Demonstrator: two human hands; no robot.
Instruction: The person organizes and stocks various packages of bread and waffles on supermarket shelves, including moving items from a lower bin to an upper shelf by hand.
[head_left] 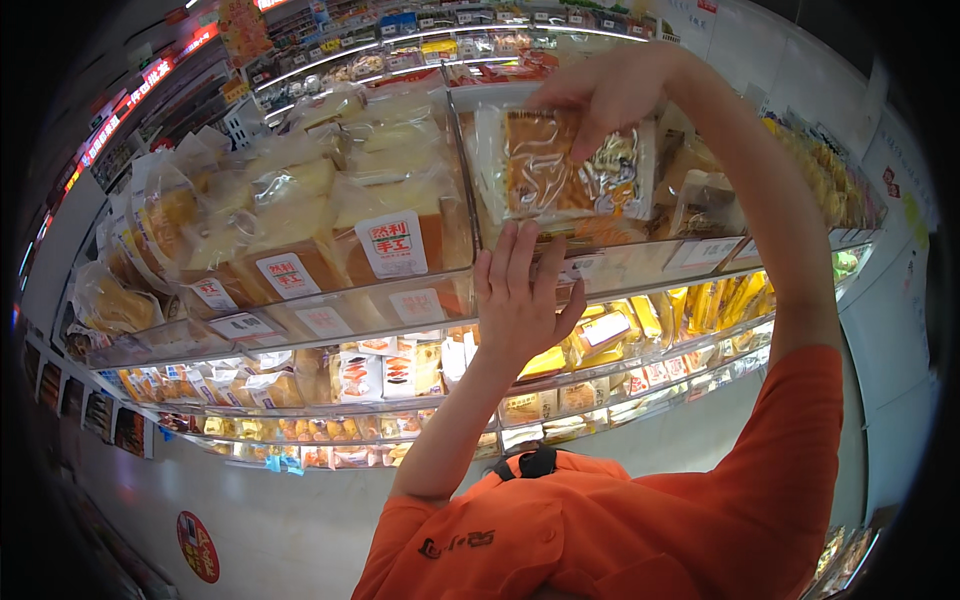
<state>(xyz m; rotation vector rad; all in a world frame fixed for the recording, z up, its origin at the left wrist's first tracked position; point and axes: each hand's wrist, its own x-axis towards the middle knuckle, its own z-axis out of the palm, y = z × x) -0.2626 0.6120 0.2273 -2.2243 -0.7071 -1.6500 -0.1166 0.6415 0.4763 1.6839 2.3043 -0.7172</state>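
My right hand [618, 95] reaches over from the right, thumb on the front of a transparent-wrapped tray of flat brown pastry [537, 160] and its fingers partly hidden along the upper edge. This package stands tilted up on the top shelf, its wrapper shiny with glare. Just below it, my left hand [522, 295] lies against the transparent front guard [640, 265], fingers stretched upward and tips near the package's lower edge. Whether those tips touch the wrapper, I cannot tell. More bagged pastries [705, 205] sit right of the package.
Left of a transparent divider [462, 180] stand several bagged bread loaves [385, 225] with white labels. Lit lower shelves hold yellow packages [720, 305] and boxed baked goods [360, 375]. A white wall [890, 300] rises on the right; a round red floor sticker [198, 547] lies lower left.
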